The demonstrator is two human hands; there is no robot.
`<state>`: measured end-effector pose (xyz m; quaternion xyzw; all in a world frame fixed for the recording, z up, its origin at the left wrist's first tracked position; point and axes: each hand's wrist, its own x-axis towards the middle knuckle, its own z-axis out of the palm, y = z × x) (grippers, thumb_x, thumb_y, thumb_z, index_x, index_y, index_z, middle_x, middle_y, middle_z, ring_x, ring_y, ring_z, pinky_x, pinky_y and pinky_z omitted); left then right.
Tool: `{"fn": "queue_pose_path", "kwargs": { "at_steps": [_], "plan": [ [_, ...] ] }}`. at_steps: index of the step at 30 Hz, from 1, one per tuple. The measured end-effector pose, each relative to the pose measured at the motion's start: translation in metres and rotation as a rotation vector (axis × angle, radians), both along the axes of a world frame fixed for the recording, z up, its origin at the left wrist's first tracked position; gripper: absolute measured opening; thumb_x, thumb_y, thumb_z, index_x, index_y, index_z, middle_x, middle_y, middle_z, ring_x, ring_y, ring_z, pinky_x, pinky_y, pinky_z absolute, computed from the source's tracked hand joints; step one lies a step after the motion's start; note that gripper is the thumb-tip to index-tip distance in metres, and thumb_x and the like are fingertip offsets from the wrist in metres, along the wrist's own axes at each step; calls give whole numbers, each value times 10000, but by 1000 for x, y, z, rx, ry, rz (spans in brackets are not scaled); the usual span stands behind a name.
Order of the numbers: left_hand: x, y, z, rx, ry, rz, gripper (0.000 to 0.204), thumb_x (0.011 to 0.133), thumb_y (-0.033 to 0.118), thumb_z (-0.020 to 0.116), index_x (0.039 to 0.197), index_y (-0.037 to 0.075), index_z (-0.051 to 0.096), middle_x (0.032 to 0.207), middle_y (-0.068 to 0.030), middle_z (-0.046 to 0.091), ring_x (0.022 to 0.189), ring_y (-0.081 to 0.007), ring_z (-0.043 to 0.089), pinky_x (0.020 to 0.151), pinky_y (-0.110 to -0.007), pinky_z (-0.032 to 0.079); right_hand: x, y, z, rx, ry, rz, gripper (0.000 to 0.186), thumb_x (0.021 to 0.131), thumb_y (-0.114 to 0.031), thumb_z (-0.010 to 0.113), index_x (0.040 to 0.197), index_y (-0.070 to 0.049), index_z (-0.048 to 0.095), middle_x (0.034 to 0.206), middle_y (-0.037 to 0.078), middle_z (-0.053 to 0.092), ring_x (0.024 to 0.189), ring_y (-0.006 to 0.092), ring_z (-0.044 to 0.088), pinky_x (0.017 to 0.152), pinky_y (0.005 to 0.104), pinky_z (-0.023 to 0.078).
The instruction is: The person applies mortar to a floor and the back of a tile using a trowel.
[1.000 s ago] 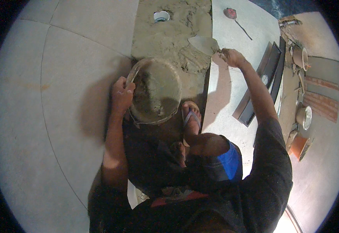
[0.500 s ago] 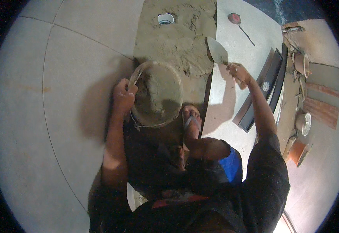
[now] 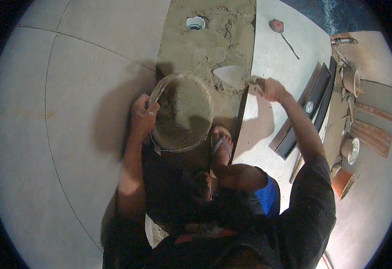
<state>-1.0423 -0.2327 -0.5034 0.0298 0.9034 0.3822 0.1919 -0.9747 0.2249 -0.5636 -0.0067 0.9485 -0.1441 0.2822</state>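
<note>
My left hand (image 3: 145, 114) is closed on the left rim of a round bucket (image 3: 185, 112), whose inside is coated with wet grey mortar. A thin wire handle hangs along the bucket's near side. In my right hand (image 3: 271, 89) is a trowel, gripped by its handle. The trowel's pale pointed blade (image 3: 232, 76) lies at the right part of the wet mortar bed (image 3: 187, 49), beyond and right of the bucket. A white pipe opening (image 3: 195, 23) sits in the mortar at the far end.
Large grey tiles (image 3: 84, 89) lie to the left. On the light tile (image 3: 290, 40) at right are a red-headed tool (image 3: 276, 25) and a long dark channel drain (image 3: 303, 112). Farther right stand several buckets, one an orange bucket (image 3: 342, 183). My sandalled foot (image 3: 222, 143) is beside the bucket.
The trowel has swung left and turned, from the mortar's right edge to over the bed. My right hand turned with it; my left hand keeps its hold on the bucket.
</note>
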Motion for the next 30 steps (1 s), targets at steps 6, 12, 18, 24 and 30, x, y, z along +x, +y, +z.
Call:
{"fn": "queue_pose_path", "kwargs": {
  "at_steps": [6, 12, 18, 24, 30],
  "plan": [
    [7, 6, 8, 17, 97, 19, 162, 777, 126, 616, 829, -11, 548, 718, -120, 535, 686, -205, 509, 656, -369, 430, -69, 53, -15, 127, 179, -10, 417, 896, -403, 510, 1144, -77, 587, 840, 200, 661, 825, 393, 643, 723, 499, 502],
    [3, 6, 9, 52, 0, 24, 173, 772, 141, 627, 821, -5, 547, 725, -130, 561, 669, -230, 523, 648, -377, 435, -129, 83, -36, 188, 256, -46, 439, 943, -412, 455, 1001, -8, 615, 908, 232, 662, 859, 412, 637, 747, 492, 496],
    [2, -4, -1, 34, 95, -28, 173, 773, 141, 628, 833, -3, 555, 723, -137, 572, 668, -239, 541, 649, -391, 443, -98, 33, -26, -289, 39, -659, 470, 978, -401, 431, 985, 37, 602, 836, 171, 650, 703, 230, 644, 635, 414, 531],
    [7, 11, 11, 98, 105, 43, 154, 778, 134, 601, 835, -3, 561, 727, -138, 570, 671, -245, 537, 660, -392, 443, -20, -52, -55, -1341, -25, -1511, 382, 967, -442, 478, 923, -72, 565, 669, 63, 543, 521, 185, 526, 469, 346, 483],
    [-1, 6, 4, 122, 13, 22, 137, 777, 132, 591, 806, 2, 557, 701, -110, 546, 660, -213, 508, 645, -368, 430, -75, -92, -80, -1553, 66, -1557, 387, 975, -441, 442, 874, -82, 545, 650, 64, 530, 509, 198, 516, 481, 376, 492]
  ]
}}
